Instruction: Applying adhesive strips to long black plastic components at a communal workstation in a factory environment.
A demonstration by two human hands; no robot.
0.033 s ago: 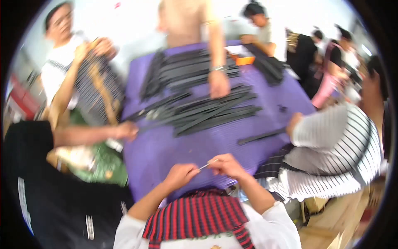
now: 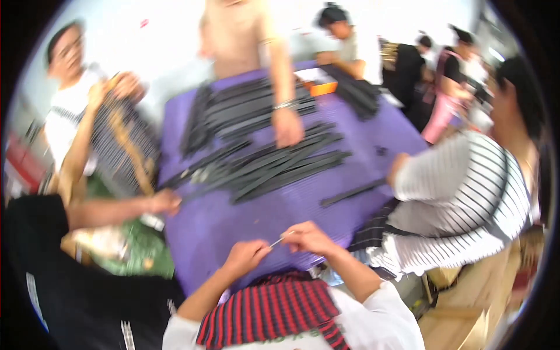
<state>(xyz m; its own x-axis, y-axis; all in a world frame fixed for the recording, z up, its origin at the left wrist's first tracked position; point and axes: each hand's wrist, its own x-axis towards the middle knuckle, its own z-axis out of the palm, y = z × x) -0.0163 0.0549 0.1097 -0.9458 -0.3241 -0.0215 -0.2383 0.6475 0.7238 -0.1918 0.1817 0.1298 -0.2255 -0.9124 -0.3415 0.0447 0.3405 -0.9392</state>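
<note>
Near the front edge of the purple-covered table (image 2: 216, 233), my left hand (image 2: 246, 258) is closed, pinching one end of a short, thin, pale rod (image 2: 276, 242). My right hand (image 2: 307, 238) is closed in a pinch on its other end. The rod slants up to the right between my fingertips, and blur hides its exact kind. Beyond my hands lies a loose pile of long dark flat strips (image 2: 280, 172), some crossing each other.
Behind the pile, more dark strips (image 2: 239, 108) lie in rows. A co-worker's hand (image 2: 289, 127) reaches over them from the far side. At left another hand (image 2: 166, 201) is by the strip ends; at right a striped sleeve (image 2: 431, 169) leans in. An orange-and-white box (image 2: 322, 87) sits far back.
The whole view has shifted slightly, so the table and co-workers appear further left. Both my hands keep their pinch on the rod.
</note>
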